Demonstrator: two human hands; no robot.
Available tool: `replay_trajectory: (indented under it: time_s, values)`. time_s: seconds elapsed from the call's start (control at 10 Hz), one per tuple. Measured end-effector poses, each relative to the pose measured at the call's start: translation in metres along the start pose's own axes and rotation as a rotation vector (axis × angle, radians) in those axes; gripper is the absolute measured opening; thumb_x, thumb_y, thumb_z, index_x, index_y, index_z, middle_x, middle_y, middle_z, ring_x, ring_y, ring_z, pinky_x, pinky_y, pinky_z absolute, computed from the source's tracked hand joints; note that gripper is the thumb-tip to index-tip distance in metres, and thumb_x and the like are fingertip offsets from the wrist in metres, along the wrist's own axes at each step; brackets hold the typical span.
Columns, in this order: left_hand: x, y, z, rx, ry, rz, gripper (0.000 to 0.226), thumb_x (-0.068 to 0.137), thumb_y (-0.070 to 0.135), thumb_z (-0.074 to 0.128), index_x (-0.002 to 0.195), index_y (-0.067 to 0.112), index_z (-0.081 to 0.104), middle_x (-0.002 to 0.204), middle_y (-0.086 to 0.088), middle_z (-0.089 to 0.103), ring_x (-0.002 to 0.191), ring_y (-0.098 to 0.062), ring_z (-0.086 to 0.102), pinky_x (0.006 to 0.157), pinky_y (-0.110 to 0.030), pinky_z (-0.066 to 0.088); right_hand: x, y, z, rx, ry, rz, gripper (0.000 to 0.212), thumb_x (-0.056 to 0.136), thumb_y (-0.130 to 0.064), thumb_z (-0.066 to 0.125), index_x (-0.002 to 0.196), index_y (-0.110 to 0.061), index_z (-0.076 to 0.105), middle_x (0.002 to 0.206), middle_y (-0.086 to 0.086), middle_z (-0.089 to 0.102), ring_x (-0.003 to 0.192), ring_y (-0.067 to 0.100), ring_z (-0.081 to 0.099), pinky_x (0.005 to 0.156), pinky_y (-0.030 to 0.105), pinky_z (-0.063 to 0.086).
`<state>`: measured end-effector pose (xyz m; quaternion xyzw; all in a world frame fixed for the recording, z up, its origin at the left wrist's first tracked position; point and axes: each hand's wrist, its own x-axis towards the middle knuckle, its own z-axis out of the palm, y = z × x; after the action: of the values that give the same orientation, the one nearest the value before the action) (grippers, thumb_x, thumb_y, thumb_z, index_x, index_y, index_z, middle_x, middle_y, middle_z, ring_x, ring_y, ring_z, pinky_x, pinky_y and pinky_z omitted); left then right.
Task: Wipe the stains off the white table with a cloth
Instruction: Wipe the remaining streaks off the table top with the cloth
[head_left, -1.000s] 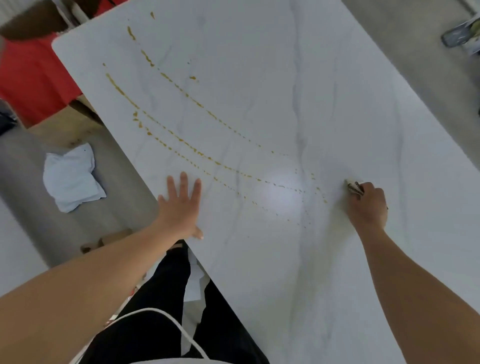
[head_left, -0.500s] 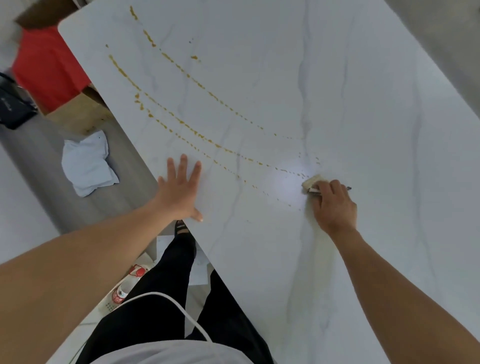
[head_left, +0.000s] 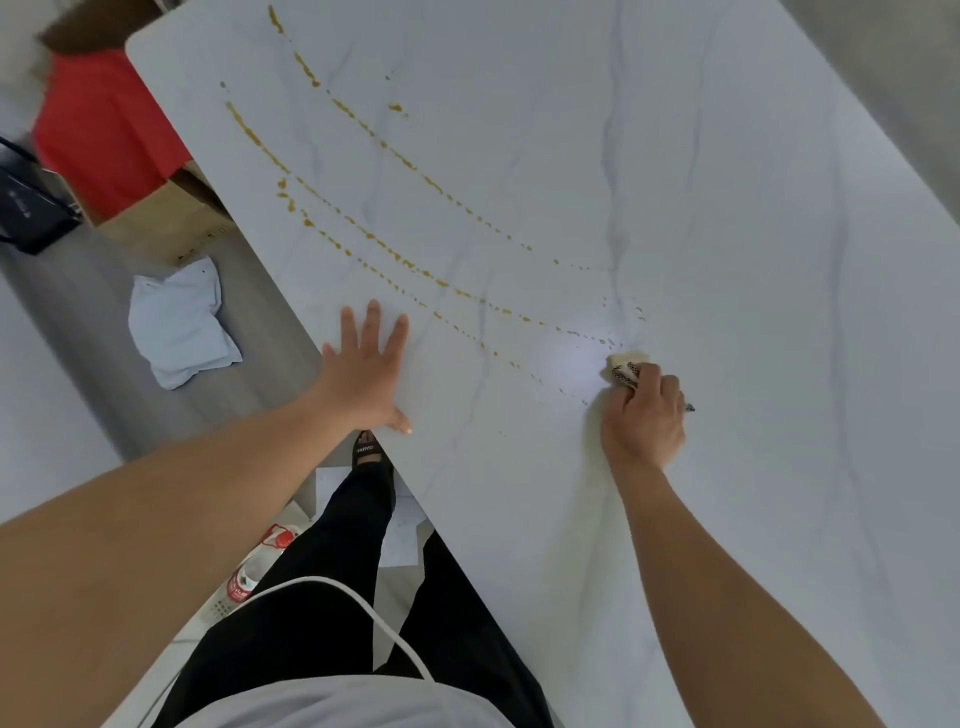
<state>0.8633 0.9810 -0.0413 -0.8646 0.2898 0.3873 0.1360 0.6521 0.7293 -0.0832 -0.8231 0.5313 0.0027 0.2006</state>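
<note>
A white marble-look table (head_left: 701, 182) fills most of the view. Long curved trails of brown stains (head_left: 395, 254) run from its far left corner toward the middle. My right hand (head_left: 647, 415) grips a small folded cloth (head_left: 626, 366), beige with a dark patterned edge, and presses it on the table at the near end of the stain trails. My left hand (head_left: 366, 371) lies flat with fingers spread at the table's left edge.
A crumpled white cloth (head_left: 179, 325) lies on the grey floor left of the table. A red object (head_left: 104, 130) and a cardboard box (head_left: 171, 218) stand beyond it. A plastic bottle (head_left: 254, 571) and papers lie by my legs (head_left: 363, 571).
My right hand slid the cloth leftward along the table to the near end of the stain trails, wiping away the spots there. My left hand stayed flat on the edge.
</note>
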Motion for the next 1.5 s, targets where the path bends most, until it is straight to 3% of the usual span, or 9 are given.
replay_trajectory:
  time_s: [0.2, 0.4, 0.5, 0.6, 0.7, 0.9, 1.1, 1.3, 1.5]
  values:
    - [0.0, 0.0, -0.001, -0.014, 0.001, 0.005, 0.152, 0.067, 0.062, 0.087, 0.156, 0.021, -0.029, 0.16, -0.016, -0.04, 0.147, -0.05, -0.031, 0.119, -0.069, 0.015, -0.024, 0.009, 0.008, -0.143, -0.109, -0.582, 0.015, 0.083, -0.011, 0.059, 0.097, -0.016, 0.055, 0.09, 0.003, 0.048, 0.081, 0.027, 0.049, 0.048, 0.028, 0.034]
    - [0.0, -0.001, 0.001, -0.022, 0.008, 0.008, 0.152, 0.067, 0.062, 0.088, 0.156, 0.022, -0.028, 0.16, -0.016, -0.039, 0.147, -0.05, -0.031, 0.118, -0.07, 0.015, -0.027, -0.013, 0.01, -0.012, -0.009, 0.02, 0.023, 0.091, -0.01, 0.047, 0.113, -0.012, 0.054, 0.108, 0.009, 0.052, 0.102, 0.031, 0.051, 0.06, 0.036, 0.035]
    - [0.0, -0.002, 0.001, -0.021, 0.011, 0.011, 0.152, 0.066, 0.062, 0.088, 0.156, 0.022, -0.028, 0.16, -0.016, -0.039, 0.147, -0.05, -0.031, 0.119, -0.07, 0.015, -0.048, -0.018, 0.016, -0.097, -0.144, -0.407, 0.017, 0.088, -0.015, 0.054, 0.105, -0.016, 0.053, 0.099, 0.004, 0.05, 0.09, 0.027, 0.05, 0.053, 0.032, 0.036]
    - [0.0, -0.002, 0.001, -0.028, 0.014, 0.012, 0.152, 0.066, 0.061, 0.088, 0.157, 0.022, -0.028, 0.16, -0.016, -0.039, 0.147, -0.049, -0.031, 0.119, -0.07, 0.015, -0.048, -0.011, 0.015, -0.11, -0.218, -0.562, 0.017, 0.087, -0.016, 0.055, 0.104, -0.02, 0.055, 0.097, 0.0, 0.05, 0.087, 0.025, 0.051, 0.052, 0.03, 0.037]
    - [0.001, -0.002, 0.002, -0.011, 0.018, 0.01, 0.152, 0.066, 0.063, 0.087, 0.157, 0.022, -0.027, 0.16, -0.017, -0.038, 0.148, -0.05, -0.029, 0.119, -0.07, 0.016, -0.048, -0.024, 0.018, 0.051, -0.09, -0.043, 0.021, 0.092, -0.014, 0.048, 0.112, -0.015, 0.054, 0.106, 0.003, 0.053, 0.098, 0.026, 0.052, 0.063, 0.035, 0.037]
    - [0.002, -0.003, 0.002, -0.003, 0.014, 0.006, 0.153, 0.065, 0.065, 0.087, 0.156, 0.023, -0.028, 0.16, -0.016, -0.039, 0.148, -0.049, -0.03, 0.119, -0.07, 0.015, -0.082, -0.032, 0.028, -0.115, -0.246, -0.639, 0.021, 0.088, -0.026, 0.043, 0.102, -0.019, 0.057, 0.097, 0.001, 0.05, 0.086, 0.025, 0.051, 0.049, 0.029, 0.032]
    - [0.001, -0.006, 0.004, -0.021, 0.021, 0.022, 0.152, 0.066, 0.064, 0.086, 0.157, 0.023, -0.028, 0.16, -0.016, -0.04, 0.147, -0.049, -0.031, 0.119, -0.071, 0.013, -0.076, -0.04, 0.029, -0.001, -0.092, -0.122, 0.018, 0.09, -0.013, 0.051, 0.107, -0.013, 0.056, 0.1, 0.005, 0.053, 0.093, 0.027, 0.05, 0.056, 0.033, 0.037]
    - [0.005, -0.009, 0.008, -0.023, 0.031, 0.036, 0.151, 0.067, 0.067, 0.084, 0.157, 0.024, -0.029, 0.16, -0.015, -0.04, 0.147, -0.049, -0.031, 0.119, -0.07, 0.011, -0.1, -0.038, 0.035, -0.155, -0.283, -0.717, 0.022, 0.088, -0.028, 0.043, 0.103, -0.02, 0.057, 0.097, 0.001, 0.053, 0.084, 0.025, 0.054, 0.045, 0.028, 0.035]
    - [0.006, -0.014, 0.012, 0.008, 0.035, 0.053, 0.149, 0.068, 0.071, 0.08, 0.155, 0.025, -0.031, 0.16, -0.015, -0.041, 0.148, -0.051, -0.029, 0.119, -0.071, 0.013, -0.116, -0.063, 0.043, 0.007, -0.067, -0.077, 0.02, 0.089, -0.012, 0.052, 0.108, -0.014, 0.057, 0.099, 0.003, 0.052, 0.093, 0.026, 0.049, 0.055, 0.032, 0.037]
